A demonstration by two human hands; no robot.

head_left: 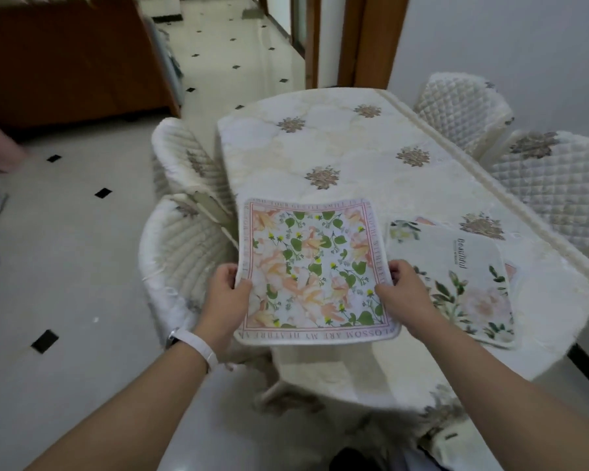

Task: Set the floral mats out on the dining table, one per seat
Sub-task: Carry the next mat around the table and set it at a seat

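Note:
I hold a square floral mat [312, 266] with a pink lettered border, peach flowers and green leaves, flat over the near left part of the dining table [354, 158]. My left hand [227, 290] grips its left edge and my right hand [400, 287] grips its right edge. To the right, a white mat with a pale rose and the word "Beautiful" [456, 277] lies on the table, with the corner of another mat showing under it.
Quilted cream chairs stand around the table: two on the left [181, 253] [184, 161] and two on the right [463, 107] [555, 185]. Tiled floor [65, 249] lies to the left. A wooden cabinet [68, 59] stands at the back left.

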